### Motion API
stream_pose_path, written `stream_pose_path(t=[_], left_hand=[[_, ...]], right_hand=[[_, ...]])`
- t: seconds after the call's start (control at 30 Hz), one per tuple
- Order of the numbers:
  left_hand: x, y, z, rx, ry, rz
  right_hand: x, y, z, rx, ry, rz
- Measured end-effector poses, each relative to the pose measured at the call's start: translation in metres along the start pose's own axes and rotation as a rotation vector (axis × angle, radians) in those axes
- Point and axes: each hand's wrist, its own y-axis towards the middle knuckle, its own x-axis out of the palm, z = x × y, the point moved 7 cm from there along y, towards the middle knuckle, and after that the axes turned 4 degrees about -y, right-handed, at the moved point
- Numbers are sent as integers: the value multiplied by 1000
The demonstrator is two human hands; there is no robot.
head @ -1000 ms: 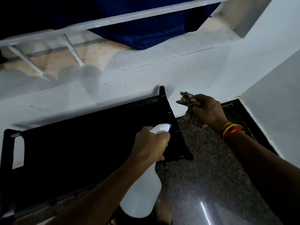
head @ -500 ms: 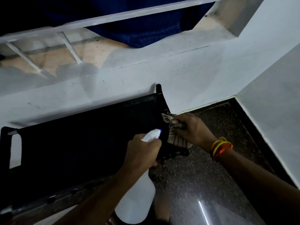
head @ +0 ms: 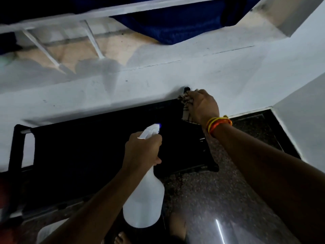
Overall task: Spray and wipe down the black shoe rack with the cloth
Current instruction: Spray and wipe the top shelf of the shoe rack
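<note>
Meanwhile, left hand (head: 142, 150) grips unlabelled spray bottle (head: 144, 205); right hand (head: 204, 106) presses striped cloth (head: 185, 104) onto shoe rack (head: 91, 150).

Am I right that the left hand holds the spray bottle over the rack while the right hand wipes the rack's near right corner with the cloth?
Not quite. In the head view the right hand presses the cloth on the rack's far right corner, by the wall. The left hand does hold the spray bottle.
</note>
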Motion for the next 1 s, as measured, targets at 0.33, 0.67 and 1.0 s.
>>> stream_pose_path(t=[0.33,0.67,1.0], left_hand=[[-12,-8,-16,-27,-41,10],[-27,-46,-26,60,67,-28],[-48,-68,-59,101,68,-16]], right_hand=[[0,-63,6,-109,-58,-5],[-12,-149,13,-53,-93,-64],[-11,-147,7,43,-127,-43]])
